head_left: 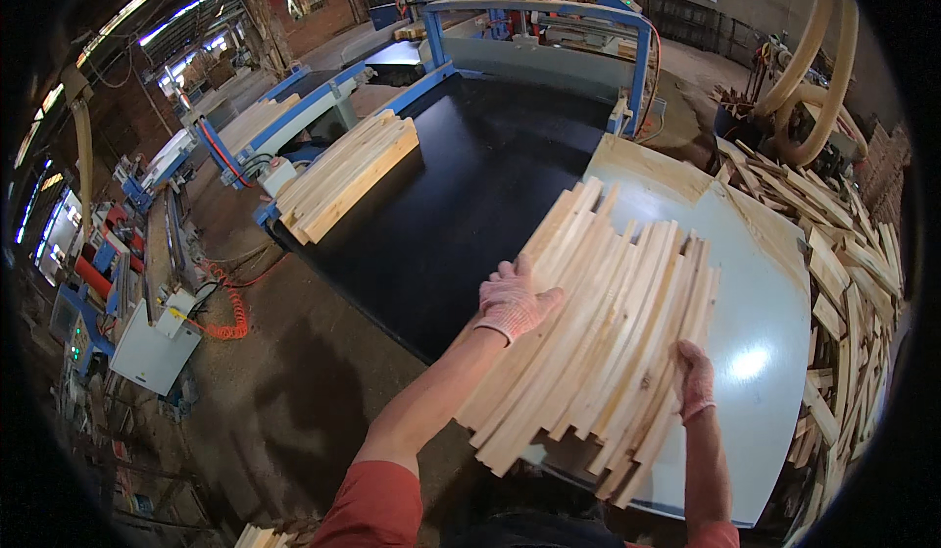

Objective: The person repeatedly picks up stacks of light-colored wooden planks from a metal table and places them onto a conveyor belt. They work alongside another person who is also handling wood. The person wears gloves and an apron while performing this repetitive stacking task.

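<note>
A broad layer of pale wooden strips (598,323) lies side by side, their near ends uneven, across the black belt and the light grey panel. My left hand (515,301), in a light knitted glove, grips the layer's left edge with the thumb spread over the top. At the right edge, my right hand (695,379), gloved too, curls its fingers against the outer strips; its fingertips are partly hidden. The strips are pressed between both hands.
A neat stack of wooden strips (348,175) sits at the left of the black belt (480,146), before a blue frame (539,4). The light grey panel (755,372) lies at right, beside a heap of scrap wood (843,283). A control cabinet (162,347) stands far left.
</note>
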A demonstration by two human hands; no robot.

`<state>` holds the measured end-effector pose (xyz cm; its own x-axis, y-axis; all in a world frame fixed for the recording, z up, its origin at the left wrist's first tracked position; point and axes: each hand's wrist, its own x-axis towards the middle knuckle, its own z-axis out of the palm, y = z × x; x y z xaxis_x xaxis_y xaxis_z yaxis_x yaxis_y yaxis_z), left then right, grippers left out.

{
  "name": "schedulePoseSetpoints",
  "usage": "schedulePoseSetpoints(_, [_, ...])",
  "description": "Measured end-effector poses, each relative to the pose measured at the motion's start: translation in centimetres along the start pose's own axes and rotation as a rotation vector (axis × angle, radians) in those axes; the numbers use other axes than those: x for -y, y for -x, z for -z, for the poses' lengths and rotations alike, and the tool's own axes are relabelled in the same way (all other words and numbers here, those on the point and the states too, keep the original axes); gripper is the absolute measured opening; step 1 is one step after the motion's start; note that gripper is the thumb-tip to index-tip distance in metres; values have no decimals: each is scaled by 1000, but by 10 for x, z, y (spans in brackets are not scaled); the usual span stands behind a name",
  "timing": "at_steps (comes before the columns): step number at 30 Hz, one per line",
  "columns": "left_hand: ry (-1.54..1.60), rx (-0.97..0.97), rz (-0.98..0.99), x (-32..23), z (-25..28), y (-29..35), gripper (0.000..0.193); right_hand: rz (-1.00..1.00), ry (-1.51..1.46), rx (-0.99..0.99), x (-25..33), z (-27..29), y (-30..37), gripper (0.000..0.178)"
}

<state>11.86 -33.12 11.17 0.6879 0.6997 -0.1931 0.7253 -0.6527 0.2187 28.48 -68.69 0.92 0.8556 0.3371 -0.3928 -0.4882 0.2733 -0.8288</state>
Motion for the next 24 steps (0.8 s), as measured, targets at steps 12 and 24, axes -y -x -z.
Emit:
schedulePoseSetpoints(12, [-184,-221,9,250,58,-189,102,-50,-13,62,-95,-343,-73,26])
schedulePoseSetpoints(24, [-171,-170,3,422,120,-315,104,-111,134,39,-170,-542,-110,34])
